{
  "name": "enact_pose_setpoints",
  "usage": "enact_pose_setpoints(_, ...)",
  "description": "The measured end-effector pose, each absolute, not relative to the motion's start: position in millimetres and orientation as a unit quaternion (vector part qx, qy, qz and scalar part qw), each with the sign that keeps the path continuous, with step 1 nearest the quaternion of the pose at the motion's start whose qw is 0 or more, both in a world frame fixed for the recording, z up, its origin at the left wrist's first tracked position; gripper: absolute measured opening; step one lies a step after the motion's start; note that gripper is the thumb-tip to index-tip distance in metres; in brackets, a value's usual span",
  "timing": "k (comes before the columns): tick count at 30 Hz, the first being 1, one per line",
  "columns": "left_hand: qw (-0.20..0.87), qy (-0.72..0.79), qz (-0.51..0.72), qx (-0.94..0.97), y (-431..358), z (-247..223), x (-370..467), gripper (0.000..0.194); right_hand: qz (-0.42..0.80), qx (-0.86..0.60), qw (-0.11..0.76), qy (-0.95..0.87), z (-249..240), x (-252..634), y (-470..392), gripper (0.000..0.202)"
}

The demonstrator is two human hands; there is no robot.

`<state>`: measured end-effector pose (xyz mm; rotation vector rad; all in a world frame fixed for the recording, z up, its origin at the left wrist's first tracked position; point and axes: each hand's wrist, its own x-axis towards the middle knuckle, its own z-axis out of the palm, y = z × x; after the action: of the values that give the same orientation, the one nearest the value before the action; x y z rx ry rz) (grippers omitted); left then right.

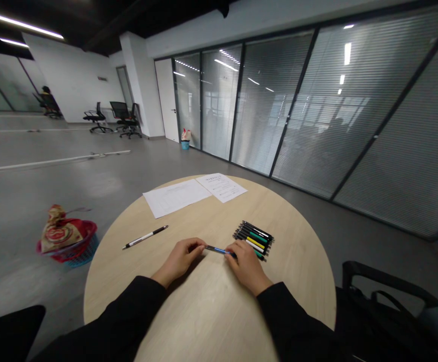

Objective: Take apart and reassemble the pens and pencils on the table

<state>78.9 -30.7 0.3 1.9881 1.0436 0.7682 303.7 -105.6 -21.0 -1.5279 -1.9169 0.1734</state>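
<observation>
A blue and dark pen (216, 249) is held between my two hands over the round wooden table (211, 311). The fingertips of my left hand (182, 259) pinch its left end. My right hand (246, 264) grips its right end with thumb and fingers. Just beyond my right hand lies a row of several pens (254, 238), side by side, black with green, yellow and white parts; my right hand hides some of their near ends. To the left, a white and black pen (145, 237) lies alone, slanting up to the right.
Two printed paper sheets (177, 197) lie at the table's far edge. On the floor at left stands a pink and blue basket (85, 246) with a bag in it. A black chair (388, 286) is at the right. Office chairs and glass partitions stand farther back.
</observation>
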Motion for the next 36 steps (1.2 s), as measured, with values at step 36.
enact_pose_setpoints(36, 0.169, 0.445, 0.271, 0.837, -6, -10, 41, 0.026, 0.04, -0.616, 0.318, -0.72, -26, 311, -105, 0.013)
